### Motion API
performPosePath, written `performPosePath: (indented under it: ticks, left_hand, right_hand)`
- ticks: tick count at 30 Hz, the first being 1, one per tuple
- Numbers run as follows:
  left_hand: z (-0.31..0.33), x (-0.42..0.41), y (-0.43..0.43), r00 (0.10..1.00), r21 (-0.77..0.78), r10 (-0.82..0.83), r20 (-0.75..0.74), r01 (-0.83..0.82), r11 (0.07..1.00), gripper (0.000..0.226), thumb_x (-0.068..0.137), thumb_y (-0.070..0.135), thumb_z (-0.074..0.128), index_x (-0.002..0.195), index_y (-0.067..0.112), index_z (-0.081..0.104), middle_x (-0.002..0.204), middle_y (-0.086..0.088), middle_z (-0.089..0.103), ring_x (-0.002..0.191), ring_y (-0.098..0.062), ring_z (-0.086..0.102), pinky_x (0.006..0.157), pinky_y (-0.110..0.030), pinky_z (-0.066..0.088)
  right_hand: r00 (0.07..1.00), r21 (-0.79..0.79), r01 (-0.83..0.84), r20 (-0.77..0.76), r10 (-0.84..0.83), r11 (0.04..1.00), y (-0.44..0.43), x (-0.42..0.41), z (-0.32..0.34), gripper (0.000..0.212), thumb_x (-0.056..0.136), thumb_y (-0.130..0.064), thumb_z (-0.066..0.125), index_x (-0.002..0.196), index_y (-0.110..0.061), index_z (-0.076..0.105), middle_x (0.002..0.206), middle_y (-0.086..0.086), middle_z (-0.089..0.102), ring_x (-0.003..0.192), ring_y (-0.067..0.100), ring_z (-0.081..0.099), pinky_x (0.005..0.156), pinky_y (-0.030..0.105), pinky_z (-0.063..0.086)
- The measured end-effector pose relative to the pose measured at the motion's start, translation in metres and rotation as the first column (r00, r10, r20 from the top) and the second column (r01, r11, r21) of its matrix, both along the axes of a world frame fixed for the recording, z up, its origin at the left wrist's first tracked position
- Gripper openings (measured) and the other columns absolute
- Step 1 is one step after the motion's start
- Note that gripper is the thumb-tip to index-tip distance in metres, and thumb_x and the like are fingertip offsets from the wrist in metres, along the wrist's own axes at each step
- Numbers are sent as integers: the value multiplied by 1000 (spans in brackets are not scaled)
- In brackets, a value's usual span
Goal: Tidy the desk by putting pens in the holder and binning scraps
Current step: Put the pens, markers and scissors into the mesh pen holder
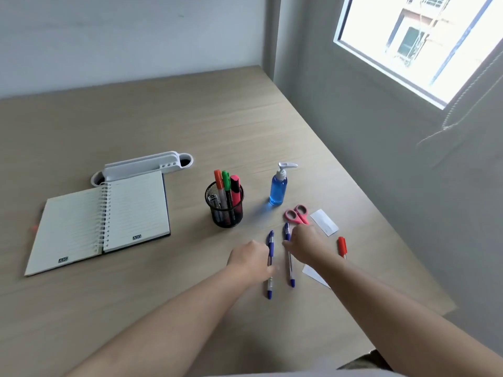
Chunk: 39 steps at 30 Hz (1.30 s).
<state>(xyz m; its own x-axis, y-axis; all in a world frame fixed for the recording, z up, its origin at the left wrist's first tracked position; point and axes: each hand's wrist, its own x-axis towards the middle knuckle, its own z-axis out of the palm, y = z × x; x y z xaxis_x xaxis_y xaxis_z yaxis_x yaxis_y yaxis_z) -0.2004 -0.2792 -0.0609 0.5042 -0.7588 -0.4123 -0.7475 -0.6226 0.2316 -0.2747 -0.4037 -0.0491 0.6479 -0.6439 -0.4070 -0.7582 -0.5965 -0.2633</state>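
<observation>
Nearest: left hand point(249, 258) curled over the middle of the left blue pen point(270, 265), fingers closing on the barrel but grip not clearly sealed. Just right of it, right hand point(304, 244) with fingertips touching the upper barrel of the second blue pen point(289, 254); whether pinched or only touched cannot be told. Both pens flat on the desk point(163, 118), side by side, tips toward the near edge, caps pointing far.

Likely trouble: round, smooth barrels, so a half-formed pinch could roll either pen away or knock one against the other. Two-handed lift also risks clipping the pink scissors point(296, 214) just beyond the right hand.

Right of that hand: red pen point(342, 246) and two white paper scraps, near scrap point(313, 273) partly under the forearm, far scrap point(324, 221) beside the scissors. Easy to sweep off the desk edge with the arm.

Further out: black mesh holder point(224, 206), upright, already crowded with markers, light enough to tip under a careless push. Blue pump bottle point(279, 189) close by. No bin in view.
</observation>
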Motion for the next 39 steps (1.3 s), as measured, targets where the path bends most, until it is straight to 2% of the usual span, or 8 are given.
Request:
performPosePath:
  ticks: [6,11,16,19,24,27,35,39]
  left_hand:
    - [-19,-13,-1,994,53,94,-62,-91,994,33,86,45,56,82,12,54,102,-8,60,93,-32,63,67,-31,43]
    - [-15,-13,0,955,15,220,-199,-221,975,35,77,25,58,54,12,35,63,-2,41,64,-27,46,49,-24,30]
    - [9,1,15,743,-104,294,-602,-437,893,20,78,13,57,59,13,50,62,-6,63,48,-18,61,47,-20,46]
    - [31,17,29,669,-198,219,-710,-489,850,11,82,9,61,71,11,58,59,-4,64,47,-13,64,48,-22,50]
    - [82,71,43,749,-418,220,-625,-559,716,12,77,4,62,88,6,63,60,-6,67,50,-16,66,51,-25,52]
    - [110,107,45,808,-536,265,-527,-558,634,19,78,7,64,97,10,66,66,-11,68,53,-11,68,57,-26,57]
    - [91,133,29,873,-559,333,-356,-484,673,8,81,18,66,84,24,62,79,-8,71,76,-21,70,66,-26,51]
    - [68,132,24,872,-545,351,-341,-487,682,10,81,19,67,78,26,62,72,3,63,72,-14,60,64,-18,45]
  right_hand:
    - [1000,-5,-10,-24,10,1000,-2,-1,-20,48,87,-35,59,54,-16,30,57,-2,33,70,23,44,43,24,21]
    - [999,60,53,0,-53,997,-2,2,-15,42,84,-24,59,53,-13,32,54,0,35,47,13,32,42,24,23]
    - [975,129,63,204,-89,990,-5,9,11,34,77,-21,62,55,-12,37,66,6,43,51,15,34,45,25,28]
    - [912,135,54,396,-104,989,0,18,38,23,76,-20,63,59,-10,51,67,7,52,60,18,43,52,27,36]
    - [766,84,-49,642,-16,995,11,61,100,15,78,-20,64,66,-15,56,54,-7,49,53,8,43,48,14,35]
    - [697,87,-69,717,-15,994,15,93,121,17,80,-20,63,67,-18,53,55,-9,48,53,6,43,49,18,35]
    - [777,14,-82,627,55,997,23,120,82,13,85,-26,63,87,-13,64,78,-3,62,73,15,56,50,17,33]
    - [763,68,-75,646,13,995,22,118,60,13,85,-27,64,86,-13,64,79,-1,66,76,17,61,66,24,44]
